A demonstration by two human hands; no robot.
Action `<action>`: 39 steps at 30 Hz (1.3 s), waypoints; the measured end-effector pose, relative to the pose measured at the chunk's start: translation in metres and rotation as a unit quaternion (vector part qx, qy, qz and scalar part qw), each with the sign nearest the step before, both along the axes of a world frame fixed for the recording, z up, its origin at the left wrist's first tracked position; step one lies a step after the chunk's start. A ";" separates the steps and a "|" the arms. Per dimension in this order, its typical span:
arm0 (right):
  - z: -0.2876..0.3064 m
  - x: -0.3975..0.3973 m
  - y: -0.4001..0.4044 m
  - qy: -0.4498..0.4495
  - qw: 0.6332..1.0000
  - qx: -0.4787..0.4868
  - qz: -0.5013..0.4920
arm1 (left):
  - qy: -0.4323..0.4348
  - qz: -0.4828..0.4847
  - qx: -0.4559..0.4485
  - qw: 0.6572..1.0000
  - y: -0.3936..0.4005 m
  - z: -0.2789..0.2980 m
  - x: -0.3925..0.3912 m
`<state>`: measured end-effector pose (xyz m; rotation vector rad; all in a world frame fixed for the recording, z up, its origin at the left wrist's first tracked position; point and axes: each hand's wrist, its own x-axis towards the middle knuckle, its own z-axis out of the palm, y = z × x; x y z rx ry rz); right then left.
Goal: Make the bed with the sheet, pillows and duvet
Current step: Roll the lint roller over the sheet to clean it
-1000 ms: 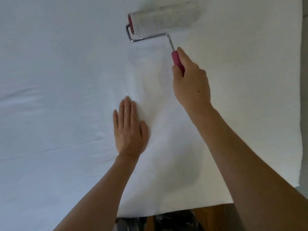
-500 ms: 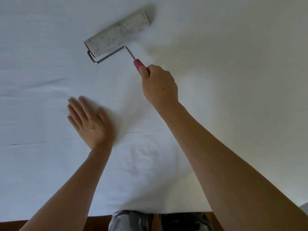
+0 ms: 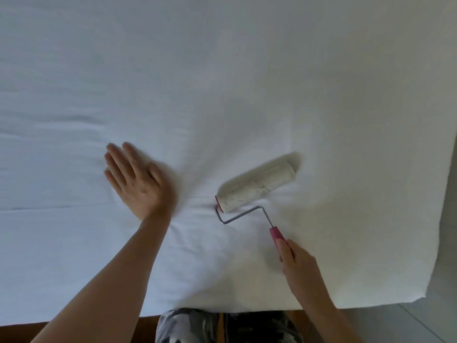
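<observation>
A white sheet [image 3: 222,82] covers the bed and fills most of the head view, with faint creases across its left half. My left hand [image 3: 138,180] lies flat on the sheet, fingers straight and pointing away to the upper left. My right hand [image 3: 298,264] grips the pink handle of a lint roller [image 3: 257,188]. The roller's white drum rests on the sheet to the right of my left hand, and small wrinkles bunch beside its near end. No pillows or duvet are in view.
The bed's near edge [image 3: 74,315] runs along the bottom, with a brown wooden floor below it. The bed's right corner [image 3: 420,297] sits at the lower right, beside pale grey floor. My patterned trousers [image 3: 222,328] show at the bottom centre.
My right hand has pulled the roller from far up on the sheet back toward me and to the right. My left hand stays flat, its fingers now angled more to the left.
</observation>
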<state>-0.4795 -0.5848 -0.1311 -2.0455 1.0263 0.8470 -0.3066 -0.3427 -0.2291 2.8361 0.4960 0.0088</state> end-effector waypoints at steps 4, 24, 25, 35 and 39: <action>-0.010 0.054 0.009 0.009 0.999 0.032 0.002 | 0.003 -0.004 -0.005 1.000 -0.001 0.001 0.000; 0.010 -0.077 0.012 0.028 0.999 0.035 -0.024 | -0.009 -0.018 0.025 0.999 0.002 -0.004 -0.003; 0.012 -0.087 0.010 0.032 0.999 0.035 -0.024 | -0.007 -0.019 0.028 0.999 0.002 -0.004 -0.003; 0.019 -0.161 0.008 0.051 0.998 0.034 -0.035 | 0.012 -0.125 0.030 0.992 0.012 -0.002 -0.022; 0.027 -0.198 0.000 0.070 0.996 0.047 -0.042 | 0.024 -0.190 0.031 0.981 0.007 0.000 -0.061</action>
